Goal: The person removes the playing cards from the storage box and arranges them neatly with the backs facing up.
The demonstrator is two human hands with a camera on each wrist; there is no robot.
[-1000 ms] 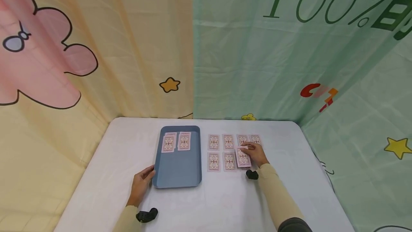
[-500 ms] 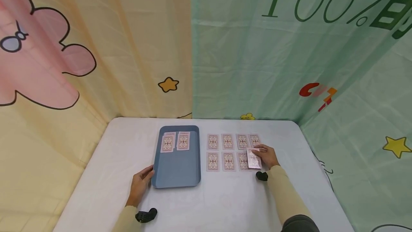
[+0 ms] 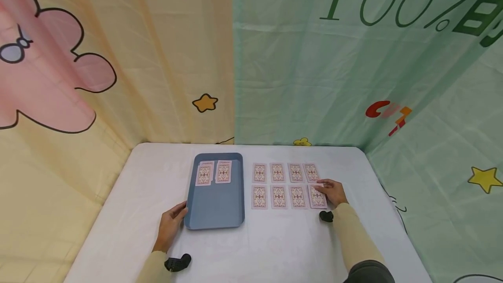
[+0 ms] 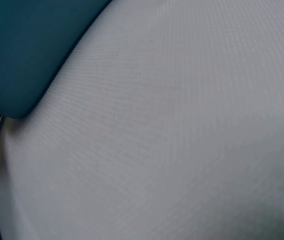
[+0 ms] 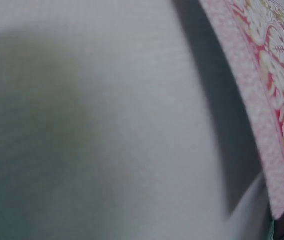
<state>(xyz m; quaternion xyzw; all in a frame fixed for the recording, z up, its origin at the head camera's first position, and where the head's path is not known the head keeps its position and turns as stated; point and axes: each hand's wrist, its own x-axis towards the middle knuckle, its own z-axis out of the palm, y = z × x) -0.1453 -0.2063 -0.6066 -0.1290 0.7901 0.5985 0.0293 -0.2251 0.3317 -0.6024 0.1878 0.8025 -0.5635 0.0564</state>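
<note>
blue-grey and smooth, the shallow tray (image 3: 215, 211) has rounded corners and stands on a white cloth (image 3: 255, 252), whose fine woven ribs show in the left wrist view. at its far end lie 2 small piles of cards (image 3: 204, 174), with edges a little fanned; how many cards each pile has, i cannot tell. to the right of the tray, thin rectangular cards (image 3: 279, 197) with a red pattern and a pale pink border make 2 rows, 4 places in each. the right hand (image 3: 333, 191) pinches with thumb and fingers the last card (image 3: 317, 198) of the near row, close to its far edge. in the right wrist view this card is cut off by the frame, and its edge is raised above the cloth, over a dark shadow; if another card is under it, i cannot see. the left hand (image 3: 169, 226) touches the left rim of the tray near the close corner, its fingers rather straight; in its own wrist view only a dark strip of it appears. compared with 0.5 s ago, the pinched card has moved to the right and no longer covers part of the 3rd card, while the tray and the left hand stay in the same place.
</note>
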